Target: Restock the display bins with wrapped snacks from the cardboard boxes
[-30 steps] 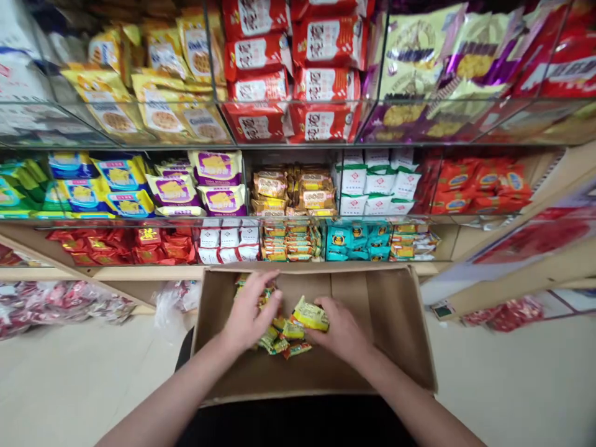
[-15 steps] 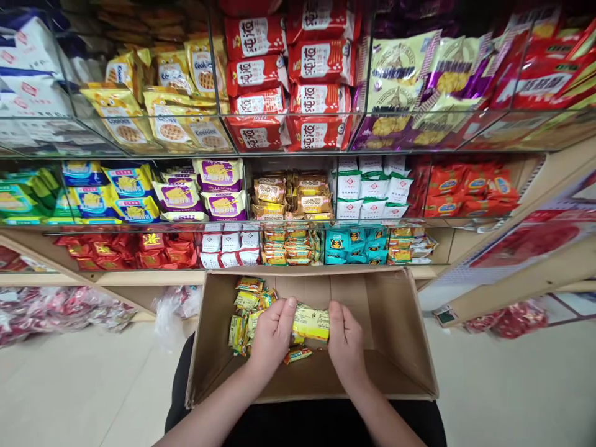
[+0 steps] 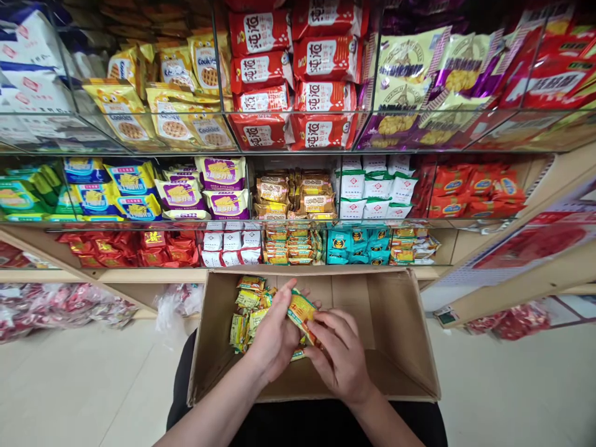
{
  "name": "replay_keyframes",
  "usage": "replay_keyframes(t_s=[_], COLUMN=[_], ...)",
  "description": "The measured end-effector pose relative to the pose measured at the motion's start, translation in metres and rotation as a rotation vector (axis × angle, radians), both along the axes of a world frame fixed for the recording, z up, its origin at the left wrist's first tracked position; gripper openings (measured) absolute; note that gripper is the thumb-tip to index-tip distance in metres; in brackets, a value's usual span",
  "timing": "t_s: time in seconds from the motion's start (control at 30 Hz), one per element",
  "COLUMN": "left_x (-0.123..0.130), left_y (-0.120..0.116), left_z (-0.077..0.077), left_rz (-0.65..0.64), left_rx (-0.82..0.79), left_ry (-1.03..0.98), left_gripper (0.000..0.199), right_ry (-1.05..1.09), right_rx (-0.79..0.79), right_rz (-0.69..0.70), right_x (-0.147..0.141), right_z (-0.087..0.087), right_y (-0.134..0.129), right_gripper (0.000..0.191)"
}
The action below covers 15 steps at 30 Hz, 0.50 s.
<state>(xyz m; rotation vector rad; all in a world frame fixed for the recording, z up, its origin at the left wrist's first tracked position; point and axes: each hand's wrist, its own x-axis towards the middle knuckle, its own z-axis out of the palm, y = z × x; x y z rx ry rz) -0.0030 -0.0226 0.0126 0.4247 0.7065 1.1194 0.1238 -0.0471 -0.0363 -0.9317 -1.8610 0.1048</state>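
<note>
Yellow packet [image 3: 302, 307], gripped by left hand [image 3: 278, 338] and right hand [image 3: 343, 354], edges partly hidden

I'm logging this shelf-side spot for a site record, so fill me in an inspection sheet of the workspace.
Surface: open cardboard box, above dark-clothed legs.
Job's things: yellow-and-green packet in hand; loose small packets in the box's left part.
Clutter: clear plastic bag beyond the box's left side; bagged red goods under the shelving, far left.
Hands: left hand holds the packet; right hand has its fingers at the near end.
Cables: nothing seen.
Surroundings: shelving stocked with wrapped snacks; pale floor.
</note>
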Motion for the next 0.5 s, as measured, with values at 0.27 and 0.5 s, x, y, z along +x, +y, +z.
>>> replay_keyframes(t_s=[0.27, 0.5], left_x=[-0.006, -0.006], left_y=[0.005, -0.005], left_z=[-0.003, -0.020], left_rz=[-0.012, -0.198], left_rx=[0.125, 0.136], left_ry=[0.006, 0.245], left_gripper=[0.032, 0.029], right_ry=[0.818, 0.799], right_rx=[-0.830, -0.830], right_rz=[0.070, 0.013], right_x=[-0.018, -0.011], right_z=[-0.002, -0.006], right_y=[-0.006, -0.004], right_gripper=[0.034, 0.015])
